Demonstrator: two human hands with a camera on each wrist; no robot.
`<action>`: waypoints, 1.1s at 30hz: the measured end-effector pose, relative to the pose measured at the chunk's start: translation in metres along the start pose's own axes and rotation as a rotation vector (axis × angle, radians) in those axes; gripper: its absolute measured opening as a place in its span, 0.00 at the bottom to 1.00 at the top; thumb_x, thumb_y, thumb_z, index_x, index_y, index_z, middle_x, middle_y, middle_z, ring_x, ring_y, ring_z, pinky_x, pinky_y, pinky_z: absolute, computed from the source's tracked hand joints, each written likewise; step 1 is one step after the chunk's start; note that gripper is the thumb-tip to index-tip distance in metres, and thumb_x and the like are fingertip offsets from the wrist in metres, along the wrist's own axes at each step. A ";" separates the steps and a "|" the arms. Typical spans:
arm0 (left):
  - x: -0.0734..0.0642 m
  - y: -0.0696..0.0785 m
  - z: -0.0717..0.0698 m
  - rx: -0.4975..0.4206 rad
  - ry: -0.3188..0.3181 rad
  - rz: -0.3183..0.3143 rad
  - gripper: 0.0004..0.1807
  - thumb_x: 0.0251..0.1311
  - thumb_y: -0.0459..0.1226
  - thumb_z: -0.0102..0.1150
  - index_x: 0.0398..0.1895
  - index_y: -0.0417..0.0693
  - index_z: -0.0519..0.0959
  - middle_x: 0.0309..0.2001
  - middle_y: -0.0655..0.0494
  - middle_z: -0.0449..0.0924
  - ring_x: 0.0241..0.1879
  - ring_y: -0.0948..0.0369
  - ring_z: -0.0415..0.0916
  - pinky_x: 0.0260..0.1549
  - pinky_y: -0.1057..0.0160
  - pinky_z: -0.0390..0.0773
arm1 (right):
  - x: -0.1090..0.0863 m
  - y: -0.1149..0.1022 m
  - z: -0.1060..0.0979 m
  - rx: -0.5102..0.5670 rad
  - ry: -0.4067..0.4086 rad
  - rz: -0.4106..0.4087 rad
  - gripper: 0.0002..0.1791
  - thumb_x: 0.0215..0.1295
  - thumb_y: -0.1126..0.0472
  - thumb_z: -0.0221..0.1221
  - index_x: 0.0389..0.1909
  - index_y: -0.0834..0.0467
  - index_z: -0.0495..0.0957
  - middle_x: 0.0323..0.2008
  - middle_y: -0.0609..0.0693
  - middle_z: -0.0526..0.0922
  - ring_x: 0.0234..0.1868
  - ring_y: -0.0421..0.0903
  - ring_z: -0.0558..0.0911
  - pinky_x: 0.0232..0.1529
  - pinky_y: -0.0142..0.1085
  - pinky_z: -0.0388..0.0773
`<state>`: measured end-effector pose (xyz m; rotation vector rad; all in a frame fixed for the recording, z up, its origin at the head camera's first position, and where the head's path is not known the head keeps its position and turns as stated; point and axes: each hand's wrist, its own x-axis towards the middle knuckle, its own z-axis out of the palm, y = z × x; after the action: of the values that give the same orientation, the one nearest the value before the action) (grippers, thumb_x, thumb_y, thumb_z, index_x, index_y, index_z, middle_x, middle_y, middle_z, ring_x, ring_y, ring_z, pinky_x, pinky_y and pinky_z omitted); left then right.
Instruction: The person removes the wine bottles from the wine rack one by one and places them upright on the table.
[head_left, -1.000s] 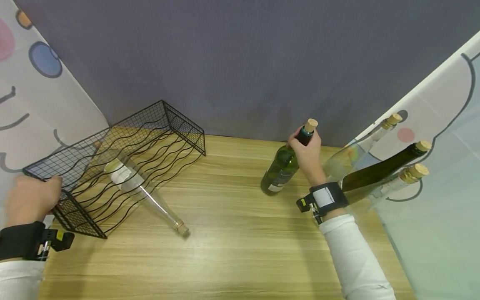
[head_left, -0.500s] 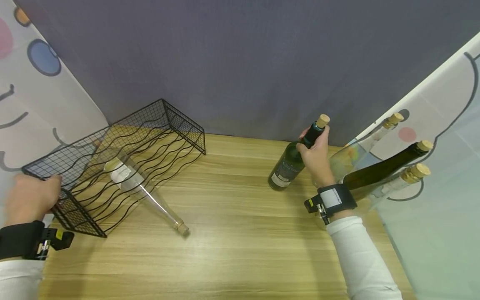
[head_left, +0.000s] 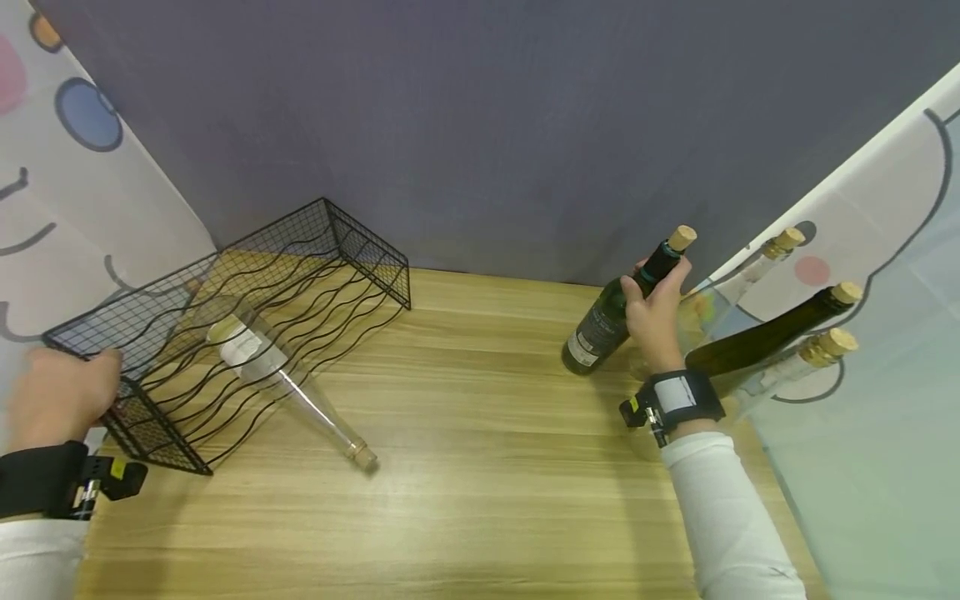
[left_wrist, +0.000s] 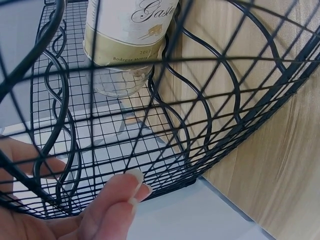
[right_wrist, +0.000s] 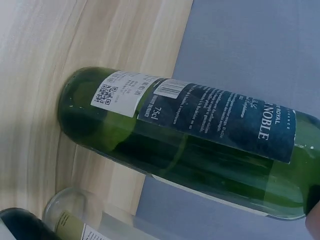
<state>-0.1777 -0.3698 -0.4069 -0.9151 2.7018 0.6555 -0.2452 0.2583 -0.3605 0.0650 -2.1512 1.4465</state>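
Observation:
My right hand (head_left: 657, 312) grips the neck of a green wine bottle (head_left: 598, 329), tilted with its cork up to the right. In the right wrist view the bottle (right_wrist: 185, 135) shows a dark back label and a white sticker with a square code. My left hand (head_left: 63, 392) holds the near left corner of a black wire wine rack (head_left: 247, 350); in the left wrist view its fingers (left_wrist: 117, 200) curl at the mesh. Across the rack's wavy bars lies a clear corked bottle (head_left: 300, 392), its neck pointing toward the front right.
Several corked bottles stand at the right: a clear one (head_left: 761, 265) at the back, a dark green one (head_left: 772, 333) and another clear one (head_left: 787, 371). A grey wall (head_left: 480, 150) rises behind the wooden table (head_left: 465, 500), with printed panels at both sides.
My right hand has moved to the right with the green wine bottle, bringing it close to the standing bottles. My left hand, the rack and the clear bottle on it have stayed put.

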 end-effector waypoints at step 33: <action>0.004 -0.003 -0.001 -0.025 0.012 0.000 0.45 0.69 0.49 0.30 0.64 0.08 0.39 0.33 0.18 0.69 0.30 0.33 0.73 0.21 0.46 0.73 | 0.010 0.007 -0.023 -0.178 0.168 0.086 0.35 0.67 0.70 0.53 0.70 0.57 0.47 0.40 0.43 0.66 0.45 0.42 0.69 0.50 0.40 0.68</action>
<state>-0.1792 -0.3746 -0.4085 -0.9275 2.7099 0.6876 -0.2470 0.2834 -0.3555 -0.2091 -2.1556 1.2531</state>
